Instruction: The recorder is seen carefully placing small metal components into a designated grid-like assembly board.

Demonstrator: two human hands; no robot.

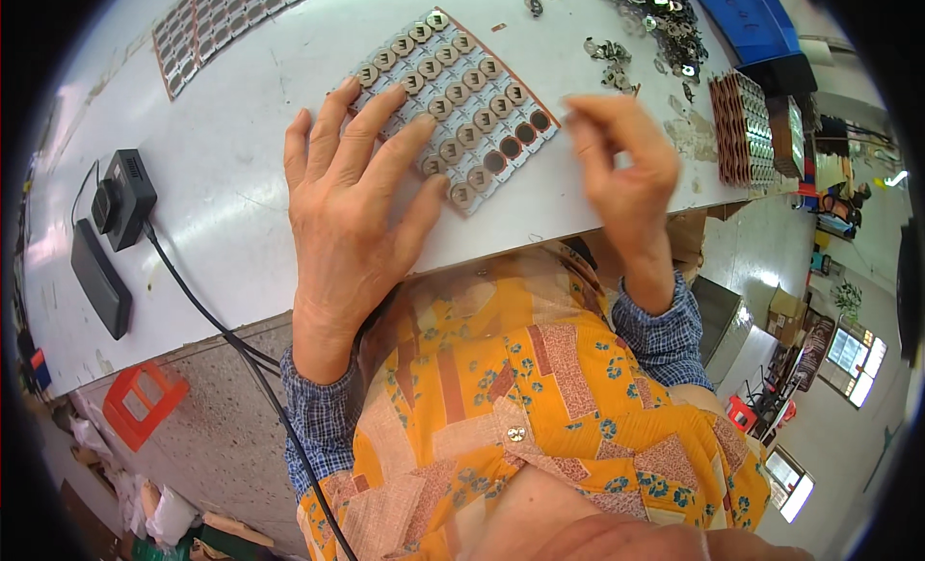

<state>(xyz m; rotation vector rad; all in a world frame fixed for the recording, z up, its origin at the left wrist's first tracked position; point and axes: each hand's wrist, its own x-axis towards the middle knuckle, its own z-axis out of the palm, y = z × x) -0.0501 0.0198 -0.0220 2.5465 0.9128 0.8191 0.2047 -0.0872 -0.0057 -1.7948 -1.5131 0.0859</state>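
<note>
A flat panel [517, 159] lies tilted on the white table in front of me, set with rows of round metal pieces [440, 107]. Several dark round spots [509, 146] show bare along its near right edge. My left hand [352, 190] rests over the panel's left side, fingers spread, the fingertips touching its edge and nearest pieces. Just right of the panel, my right hand [626, 156] is raised with thumb and fingers pinched together. Motion smears its fingertips, and whatever they may hold cannot be made out.
Loose small metal parts [665, 21] lie heaped at the far right, near a blue bin [747, 21]. A stack of panels [742, 132] stands at the right edge. Another panel [198, 31] lies far left. A black boxy device [130, 195] and its cable [193, 306] occupy the left.
</note>
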